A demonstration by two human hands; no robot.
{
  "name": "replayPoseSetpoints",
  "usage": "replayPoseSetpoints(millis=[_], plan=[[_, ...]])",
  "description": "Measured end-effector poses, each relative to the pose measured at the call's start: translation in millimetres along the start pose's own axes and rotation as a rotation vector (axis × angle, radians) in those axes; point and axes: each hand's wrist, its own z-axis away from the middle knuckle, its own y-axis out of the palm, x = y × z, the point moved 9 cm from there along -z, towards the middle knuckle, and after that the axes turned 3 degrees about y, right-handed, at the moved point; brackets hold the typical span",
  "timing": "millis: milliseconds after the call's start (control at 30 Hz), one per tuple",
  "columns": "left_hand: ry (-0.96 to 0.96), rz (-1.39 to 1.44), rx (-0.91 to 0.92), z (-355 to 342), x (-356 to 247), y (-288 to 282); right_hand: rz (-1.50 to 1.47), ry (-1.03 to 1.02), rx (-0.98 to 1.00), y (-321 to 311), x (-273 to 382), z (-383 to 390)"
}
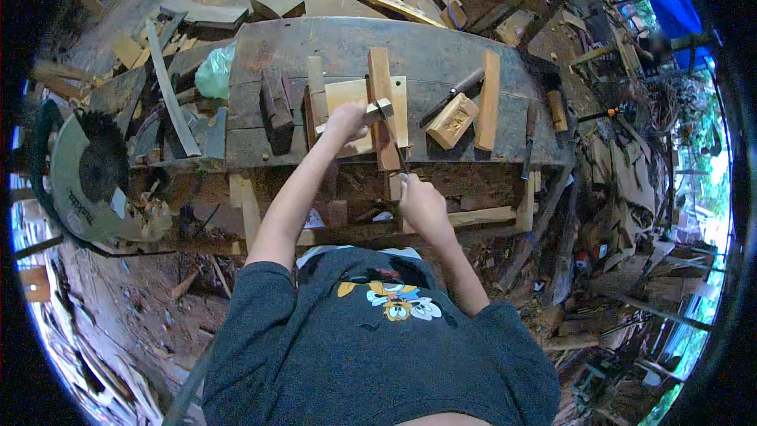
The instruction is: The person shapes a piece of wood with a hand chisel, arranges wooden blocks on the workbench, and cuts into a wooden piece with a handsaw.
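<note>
My left hand [347, 124] is closed around a short pale wood block [378, 111], which lies across a reddish-brown wooden bar [380, 71]. That bar rests lengthwise over a light flat board [341, 96] on the workbench [331, 35]. Near the bench's front edge, my right hand [423, 205] grips a thin dark tool [403, 159] that points up toward the block; whether it is a file, a saw or a knife I cannot tell. Its tip seems to reach the block, but contact is unclear.
Right of the board lie a carved wood block [453, 122], a dark-handled tool [465, 85] and another wooden bar [488, 101]. Dark wood pieces [277, 101] sit to the left. A large circular saw [91, 170] stands farther left, its toothed blade exposed. Scrap wood litters the ground.
</note>
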Motion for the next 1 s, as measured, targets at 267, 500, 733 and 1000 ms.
replayPoseSetpoints(millis=[267,500,733,1000], plan=[[0.109,-0.171,-0.135,15.3,-15.7,9.8,-0.019,-0.108,0.072,28.8,-26.7,-14.9],[0.167,-0.23,-0.185,11.8,-20.8,10.9,-0.062,-0.182,-0.103,41.6,1.6,-86.2],[0.063,-0.264,-0.107,24.7,-19.0,14.2,-0.105,-0.153,0.02,44.1,4.5,-49.2],[-0.033,-0.17,0.015,8.7,4.6,9.8,-0.205,-0.162,-0.052,44.5,14.1,-70.7]])
